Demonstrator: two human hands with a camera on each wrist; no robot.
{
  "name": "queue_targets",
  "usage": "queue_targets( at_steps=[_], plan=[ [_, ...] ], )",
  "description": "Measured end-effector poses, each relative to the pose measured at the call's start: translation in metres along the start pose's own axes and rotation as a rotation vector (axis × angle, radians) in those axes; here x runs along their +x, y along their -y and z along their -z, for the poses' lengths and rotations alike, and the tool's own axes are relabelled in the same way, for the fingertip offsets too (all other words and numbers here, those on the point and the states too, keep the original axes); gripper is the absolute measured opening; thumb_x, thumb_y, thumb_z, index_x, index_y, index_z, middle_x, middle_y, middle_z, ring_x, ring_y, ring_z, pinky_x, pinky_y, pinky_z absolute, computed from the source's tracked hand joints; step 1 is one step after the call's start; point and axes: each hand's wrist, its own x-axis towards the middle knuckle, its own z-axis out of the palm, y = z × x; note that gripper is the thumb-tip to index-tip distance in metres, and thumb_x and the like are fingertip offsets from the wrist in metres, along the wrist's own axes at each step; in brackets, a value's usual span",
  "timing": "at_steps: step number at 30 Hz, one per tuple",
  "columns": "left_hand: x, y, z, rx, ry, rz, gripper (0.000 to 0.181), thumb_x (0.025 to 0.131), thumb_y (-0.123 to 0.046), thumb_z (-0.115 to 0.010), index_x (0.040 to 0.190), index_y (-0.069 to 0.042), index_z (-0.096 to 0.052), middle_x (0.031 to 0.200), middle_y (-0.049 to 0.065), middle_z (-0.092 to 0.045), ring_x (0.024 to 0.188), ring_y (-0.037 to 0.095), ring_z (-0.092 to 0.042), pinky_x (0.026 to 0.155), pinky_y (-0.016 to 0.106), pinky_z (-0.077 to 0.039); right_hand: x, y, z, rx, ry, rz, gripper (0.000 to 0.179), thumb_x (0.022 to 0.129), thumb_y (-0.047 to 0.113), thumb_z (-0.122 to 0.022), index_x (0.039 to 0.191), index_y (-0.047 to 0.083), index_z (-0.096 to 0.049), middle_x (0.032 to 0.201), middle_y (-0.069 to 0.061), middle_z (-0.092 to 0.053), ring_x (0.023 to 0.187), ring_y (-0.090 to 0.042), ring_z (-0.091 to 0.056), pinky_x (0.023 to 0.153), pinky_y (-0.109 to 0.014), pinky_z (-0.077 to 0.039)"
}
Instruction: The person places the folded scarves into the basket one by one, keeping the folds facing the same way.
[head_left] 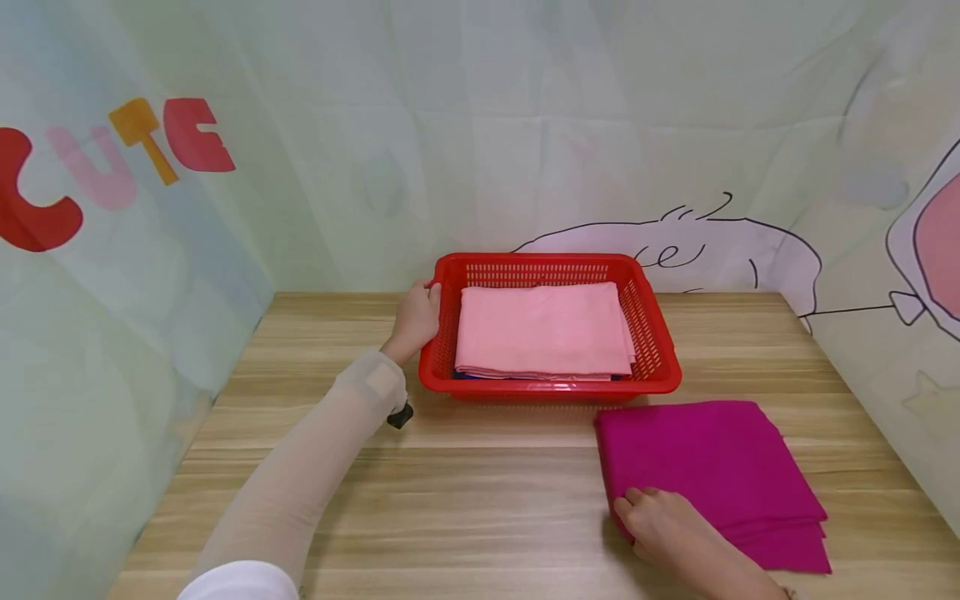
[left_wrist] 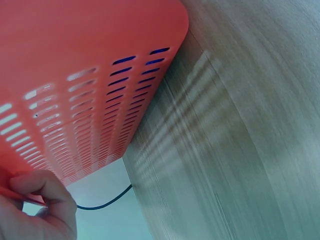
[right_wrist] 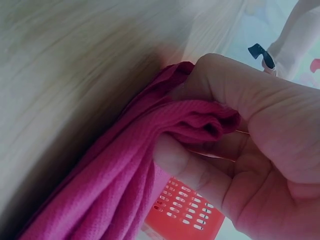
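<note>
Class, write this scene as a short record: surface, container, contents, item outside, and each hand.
Surface: wood-grain table
Container: red basket, near the table's far edge
Contents: folded pink cloth, something blue under it
Outside: folded magenta cloth, in front and to the right
Left hand: grips the basket's left rim
Right hand: pinches the magenta cloth's edge

The right grip (right_wrist: 267,157) has thumb and fingers pinching the edge of a magenta cloth (right_wrist: 112,162), its soft layers folded over one another. Wood grain runs across the table (right_wrist: 75,55) alongside. Below the fingers I can make out part of a slotted red basket (right_wrist: 167,227), and up in the corner a pale sleeve (right_wrist: 302,40) with a small black piece (right_wrist: 260,52) at it.
</note>
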Motion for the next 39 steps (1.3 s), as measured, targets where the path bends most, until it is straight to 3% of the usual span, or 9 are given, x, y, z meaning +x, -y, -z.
queue_targets(
  at_steps=[8,16,26,33,39],
  plan=[
    [-0.001,-0.001,0.001,0.007,-0.010,-0.005,0.045,0.110,-0.026,-0.035,0.138,0.009,-0.044,0.106,0.024,-0.062,0.088,0.033,-0.067,0.075,0.042,-0.060,0.003,0.003,0.004,0.035,0.073,-0.024,0.019,0.074,0.002,-0.080,0.077,0.007,-0.061,0.067,-0.003,-0.052,0.057,-0.014,-0.049,0.050,-0.027,-0.048],
    [-0.001,-0.002,0.000,-0.023,0.010,0.019,0.046,0.110,-0.027,-0.035,0.140,0.007,-0.042,0.105,0.023,-0.062,0.087,0.032,-0.068,0.073,0.041,-0.061,0.004,0.004,0.004,0.023,0.046,0.000,0.019,0.073,-0.001,-0.077,0.076,0.008,-0.061,0.066,-0.002,-0.051,0.057,-0.015,-0.049,0.048,-0.027,-0.046],
    [-0.001,-0.003,0.001,-0.037,0.023,0.008,0.045,0.110,-0.027,-0.036,0.140,0.007,-0.041,0.104,0.022,-0.061,0.086,0.031,-0.068,0.073,0.041,-0.061,0.008,0.007,0.010,0.063,0.170,-0.053,0.019,0.075,0.006,-0.082,0.083,0.006,-0.065,0.070,-0.002,-0.054,0.060,-0.012,-0.046,0.054,-0.026,-0.049],
    [-0.002,-0.002,0.001,-0.038,0.026,0.012,0.045,0.110,-0.027,-0.036,0.141,0.006,-0.040,0.103,0.022,-0.061,0.085,0.032,-0.068,0.072,0.041,-0.061,0.008,0.009,0.009,0.069,0.135,-0.023,0.017,0.076,0.006,-0.080,0.081,0.007,-0.064,0.068,-0.002,-0.053,0.058,-0.012,-0.047,0.052,-0.025,-0.048],
    [-0.002,0.000,0.000,-0.032,0.019,0.015,0.046,0.110,-0.028,-0.036,0.140,0.006,-0.041,0.103,0.022,-0.061,0.085,0.032,-0.069,0.071,0.041,-0.061,0.011,0.011,0.010,0.101,0.191,-0.056,0.020,0.076,0.010,-0.083,0.086,0.007,-0.066,0.071,-0.002,-0.056,0.061,-0.011,-0.046,0.056,-0.026,-0.050]
  ],
)
